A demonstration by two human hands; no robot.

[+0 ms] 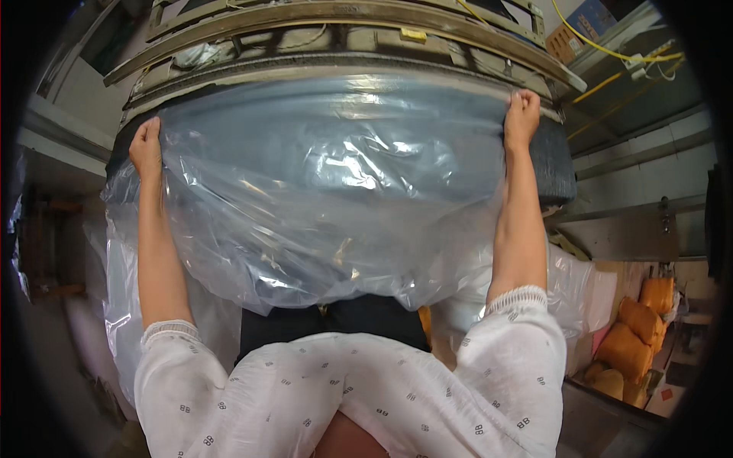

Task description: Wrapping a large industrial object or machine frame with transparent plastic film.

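A wide sheet of clear plastic film stretches between my two hands, wrinkled and shiny, its lower edge hanging near my waist. My left hand is closed on the film's upper left corner area. At the upper right, my right hand pinches the film too, with the arm reaching far forward. Under the film lies a dark, grey-black surface, seen blurred through the plastic and bare at the right end. More loose film drapes down beside both of my arms.
Wooden rails run across behind the dark surface, with a small yellow block by them. A yellow cable hangs at the upper right, near a blue box. Orange bundles are piled at the lower right.
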